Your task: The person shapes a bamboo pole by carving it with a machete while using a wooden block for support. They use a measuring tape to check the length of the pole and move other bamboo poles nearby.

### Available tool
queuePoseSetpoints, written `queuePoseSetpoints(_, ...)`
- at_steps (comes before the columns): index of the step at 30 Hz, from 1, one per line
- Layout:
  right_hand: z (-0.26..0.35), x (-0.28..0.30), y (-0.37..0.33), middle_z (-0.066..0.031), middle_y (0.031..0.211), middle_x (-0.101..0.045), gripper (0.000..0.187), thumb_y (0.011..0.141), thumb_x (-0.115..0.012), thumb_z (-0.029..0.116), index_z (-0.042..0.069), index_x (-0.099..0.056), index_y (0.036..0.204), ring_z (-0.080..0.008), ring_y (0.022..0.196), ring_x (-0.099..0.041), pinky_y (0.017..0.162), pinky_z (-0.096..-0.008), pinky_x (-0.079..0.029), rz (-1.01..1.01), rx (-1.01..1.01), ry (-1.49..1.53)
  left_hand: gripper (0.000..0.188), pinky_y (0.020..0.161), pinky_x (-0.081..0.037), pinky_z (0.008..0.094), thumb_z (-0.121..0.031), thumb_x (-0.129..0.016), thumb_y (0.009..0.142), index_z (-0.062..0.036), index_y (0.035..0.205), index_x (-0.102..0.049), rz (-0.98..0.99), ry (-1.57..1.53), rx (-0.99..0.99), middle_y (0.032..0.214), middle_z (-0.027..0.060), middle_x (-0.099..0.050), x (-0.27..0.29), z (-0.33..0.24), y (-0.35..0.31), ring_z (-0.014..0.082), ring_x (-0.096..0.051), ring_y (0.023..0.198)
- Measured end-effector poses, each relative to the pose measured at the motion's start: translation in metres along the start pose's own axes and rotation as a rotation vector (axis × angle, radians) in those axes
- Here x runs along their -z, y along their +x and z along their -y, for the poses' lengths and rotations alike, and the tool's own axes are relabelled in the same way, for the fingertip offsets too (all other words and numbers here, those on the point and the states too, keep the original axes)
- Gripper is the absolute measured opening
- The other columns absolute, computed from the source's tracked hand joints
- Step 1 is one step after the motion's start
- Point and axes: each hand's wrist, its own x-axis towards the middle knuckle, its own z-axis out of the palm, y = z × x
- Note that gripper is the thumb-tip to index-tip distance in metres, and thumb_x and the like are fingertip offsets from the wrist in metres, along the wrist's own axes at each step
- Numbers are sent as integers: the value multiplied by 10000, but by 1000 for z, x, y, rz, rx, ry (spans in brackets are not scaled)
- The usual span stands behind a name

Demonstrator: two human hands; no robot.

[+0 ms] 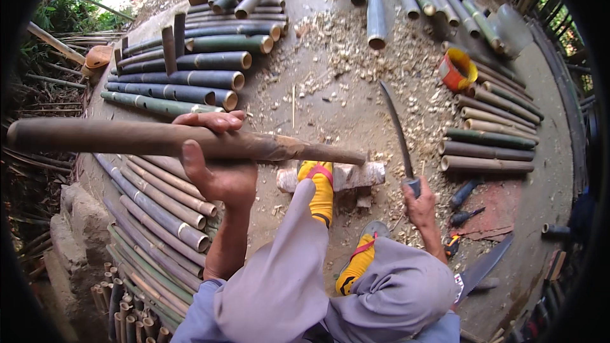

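My left hand (222, 174) is closed around a thick brown wooden club (114, 137), thumb below and fingers over the top. The club lies almost level, its wide end at the left. Its narrower, whittled end reaches right, over a pale-barked wood block (356, 176); whether they touch I cannot tell. In my right hand (421, 206) is the dark grip of a machete (398, 128). Its long, slightly curved blade points away from me, to the right of the block, apart from the club. My left foot, in a yellow sock (322, 197), is against the block.
Bamboo poles lie in rows at the left (178, 79), lower left (168, 216), back and right (489, 152). Wood chips (356, 57) cover the ground ahead. A yellow-and-red bucket (457, 70) stands at the right. Nearer me lie a hand saw (486, 267) and dark-handled tools (466, 216).
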Motion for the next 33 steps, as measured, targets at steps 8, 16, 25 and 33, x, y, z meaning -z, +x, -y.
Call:
queuePoseSetpoints(8,193,73,-20,-116,686,-578,278,883,-570,260,32,-449,989,-191,579,-584,536,-339,-470,108,433,-224,352,713,-438,379,-272,-494,799,-35,1050,-425,322,-236,-145,795,112,-499,14,-88,24,219,-508,706)
queuePoseSetpoints(16,183,-21,-44,-244,729,-595,318,890,-567,263,31,-385,1009,-411,660,-623,538,-472,-492,377,680,-481,317,670,-442,378,-229,-557,811,-75,1056,-428,299,-174,-154,748,57,-451,22,-126,1,177,-473,699)
queuePoseSetpoints(25,148,-100,-78,-244,720,-593,436,812,-661,262,24,-385,1051,-422,659,-611,538,-495,-499,314,770,-220,207,420,-439,272,-208,-552,899,-99,865,-380,384,-82,-241,571,10,-433,40,-143,-27,107,-425,422)
queuePoseSetpoints(33,122,-100,-71,-248,746,-607,422,849,-620,269,18,-401,1107,-430,692,-619,568,-470,-496,292,468,-189,199,422,-435,258,-208,-546,906,-109,861,-379,328,9,-217,589,13,-431,26,-153,-41,104,-413,431)
